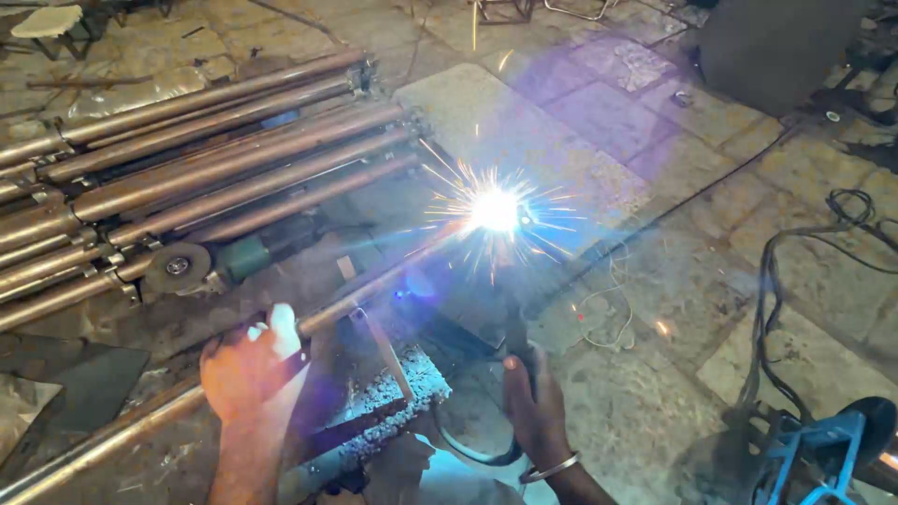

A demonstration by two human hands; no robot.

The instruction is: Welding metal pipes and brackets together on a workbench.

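My left hand [248,369] grips a long metal pipe [374,285] that runs from the lower left up toward the middle of the floor. At the pipe's far end a bright welding arc [494,210] throws sparks all around. My right hand [531,402], with a metal bangle on the wrist, is closed on a dark welding holder [516,341] that points up toward the arc. Its cable loops down under the wrist. The pipe rests across a rough stone block with a metal angle piece [379,360] on it.
Several rusty pipes [215,159] lie stacked at the left. An angle grinder [220,264] with a green body lies beside them. Black cables [776,309] snake at the right near a blue metal frame [804,458]. The stone floor is littered with wire scraps.
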